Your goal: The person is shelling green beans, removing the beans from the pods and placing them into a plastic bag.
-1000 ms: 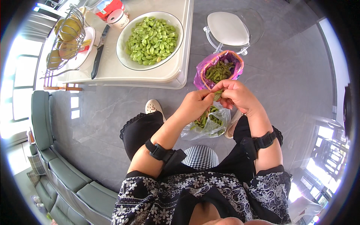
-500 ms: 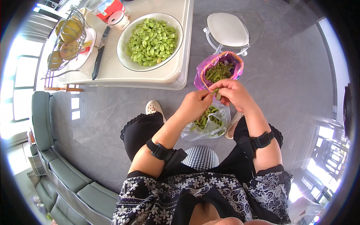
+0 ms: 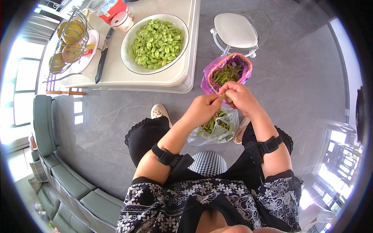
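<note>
Between my two hands is a green bean pod (image 3: 223,97). My left hand (image 3: 205,108) pinches one end of it, and the fingers of my right hand (image 3: 239,97) are closed round the other. Just beyond my hands stands a purple bag (image 3: 208,74) with an orange rim, holding dark green pods (image 3: 228,73). Below the hands, a clear plastic bag (image 3: 221,136) contains more green pods or husks. On the table at the left, a white bowl (image 3: 126,58) is filled with shelled green beans (image 3: 157,44).
The pale table (image 3: 163,82) has a knife (image 3: 101,64), a wire fruit basket (image 3: 75,29), a small cup (image 3: 122,21) and a red package (image 3: 114,8). A white-seated chair (image 3: 236,30) stands beyond the purple bag. A green-grey sofa (image 3: 74,180) lines the lower left.
My right hand has shifted slightly, its fingers drawing closer round the pod near my left fingertips. The bowl and bags look the same.
</note>
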The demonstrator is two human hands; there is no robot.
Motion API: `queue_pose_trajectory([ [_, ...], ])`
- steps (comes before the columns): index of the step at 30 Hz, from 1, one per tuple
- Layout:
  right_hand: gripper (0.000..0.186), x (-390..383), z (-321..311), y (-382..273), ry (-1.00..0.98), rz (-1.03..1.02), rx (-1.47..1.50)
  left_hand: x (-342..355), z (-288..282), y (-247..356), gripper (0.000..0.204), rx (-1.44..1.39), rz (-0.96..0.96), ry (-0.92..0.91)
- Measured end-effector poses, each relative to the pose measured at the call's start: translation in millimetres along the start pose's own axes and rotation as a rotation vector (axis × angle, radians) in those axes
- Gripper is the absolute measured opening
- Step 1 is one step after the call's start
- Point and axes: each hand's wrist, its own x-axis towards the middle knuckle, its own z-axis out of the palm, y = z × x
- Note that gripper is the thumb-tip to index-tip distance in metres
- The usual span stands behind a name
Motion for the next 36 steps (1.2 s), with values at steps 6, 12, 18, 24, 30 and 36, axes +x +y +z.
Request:
queue_pose_trajectory([
  [6,0.011,2.4,-8.9,-0.2,0.135,0.083,0.343,3.1,0.6,1.1,0.028,-0.107,-0.073,0.009],
  [12,0.016,-0.6,-11.5,-0.6,0.040,0.151,0.408,5.6,0.3,-0.9,0.028,-0.178,-0.131,0.002],
  [18,0.017,14.4,-31.4,-1.1,0.328,0.045,0.165,9.7,0.2,-2.0,0.032,-0.456,-0.179,0.004],
  [24,0.020,26.8,-52.5,4.2,0.382,0.008,0.534,9.6,-0.4,-9.8,0.031,-0.865,-0.255,-0.048],
  [30,0.034,9.7,-10.1,-53.4,0.094,-0.353,0.816,1.6,2.8,-13.9,0.028,-1.023,-0.256,-0.096],
  [36,0.039,34.1,68.9,-135.8,-0.136,-0.645,0.528,-5.6,-4.6,-4.2,0.026,-1.069,-0.239,-0.062],
])
